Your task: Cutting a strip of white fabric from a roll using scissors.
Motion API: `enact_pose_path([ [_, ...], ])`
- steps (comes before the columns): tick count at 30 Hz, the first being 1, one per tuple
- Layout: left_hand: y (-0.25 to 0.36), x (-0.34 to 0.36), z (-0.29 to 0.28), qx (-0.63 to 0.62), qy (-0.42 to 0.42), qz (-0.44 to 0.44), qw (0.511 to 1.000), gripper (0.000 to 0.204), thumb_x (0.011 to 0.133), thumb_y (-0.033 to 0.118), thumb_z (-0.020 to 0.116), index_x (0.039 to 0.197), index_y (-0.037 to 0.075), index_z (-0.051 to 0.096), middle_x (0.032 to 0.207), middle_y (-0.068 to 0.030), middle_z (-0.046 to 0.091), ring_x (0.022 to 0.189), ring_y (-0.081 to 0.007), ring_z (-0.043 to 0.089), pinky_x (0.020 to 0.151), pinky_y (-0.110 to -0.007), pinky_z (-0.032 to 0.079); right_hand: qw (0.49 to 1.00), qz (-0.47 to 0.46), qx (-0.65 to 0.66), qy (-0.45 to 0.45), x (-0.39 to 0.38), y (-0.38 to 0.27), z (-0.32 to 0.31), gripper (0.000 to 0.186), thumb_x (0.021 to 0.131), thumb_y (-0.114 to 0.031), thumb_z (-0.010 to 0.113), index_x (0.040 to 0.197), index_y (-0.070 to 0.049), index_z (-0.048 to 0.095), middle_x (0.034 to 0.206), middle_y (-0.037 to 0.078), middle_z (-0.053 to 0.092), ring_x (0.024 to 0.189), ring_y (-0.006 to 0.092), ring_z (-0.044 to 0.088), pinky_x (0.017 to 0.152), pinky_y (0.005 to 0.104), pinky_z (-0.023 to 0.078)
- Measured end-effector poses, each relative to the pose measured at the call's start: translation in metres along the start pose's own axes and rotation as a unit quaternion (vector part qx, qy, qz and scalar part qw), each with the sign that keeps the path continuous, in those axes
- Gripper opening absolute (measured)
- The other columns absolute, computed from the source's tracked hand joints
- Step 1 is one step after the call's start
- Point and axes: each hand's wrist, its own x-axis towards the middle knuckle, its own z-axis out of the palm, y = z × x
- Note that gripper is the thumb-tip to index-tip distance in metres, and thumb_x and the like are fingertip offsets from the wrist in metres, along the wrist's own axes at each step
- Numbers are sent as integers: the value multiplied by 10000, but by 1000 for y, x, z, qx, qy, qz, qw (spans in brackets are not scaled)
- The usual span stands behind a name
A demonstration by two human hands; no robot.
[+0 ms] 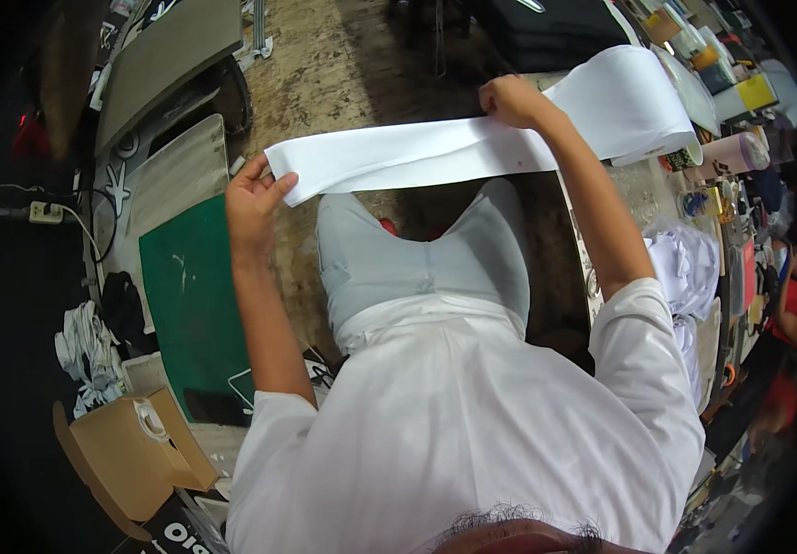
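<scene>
While both arms stretch apart, left hand (253,205) and right hand (510,100) each grasp the white fabric strip (398,159), keeping it taut, probably feeding off the roll (634,97).

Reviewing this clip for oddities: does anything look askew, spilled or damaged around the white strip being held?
Nothing stands out. The white fabric strip runs flat between the left hand and right hand, unrolled from the roll.

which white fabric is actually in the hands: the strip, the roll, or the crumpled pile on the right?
The flat white strip, stretched between left hand and right hand. It runs off the roll; the crumpled pile lies untouched.
</scene>
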Motion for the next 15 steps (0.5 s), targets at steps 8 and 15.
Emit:
enact_pose_path([
  [8,-4,5,-6,-7,36,-2,999,462,804,-60,736,1234,-104,571,1141,-118,669,970,-152,664,892,-274,509,983,-62,144,100,-46,13,6,167,760,-45,645,913,-47,711,936,151,702,967,350,636,856,416,509],
  [15,-12,9,-16,-2,16,-19,1000,437,852,-23,709,1255,-99,557,1176,-121,642,1030,-166,635,946,-288,484,989,20,126,77,-46,27,4,159,736,-36,706,895,-35,713,1050,113,677,1064,322,597,909,410,494],
])
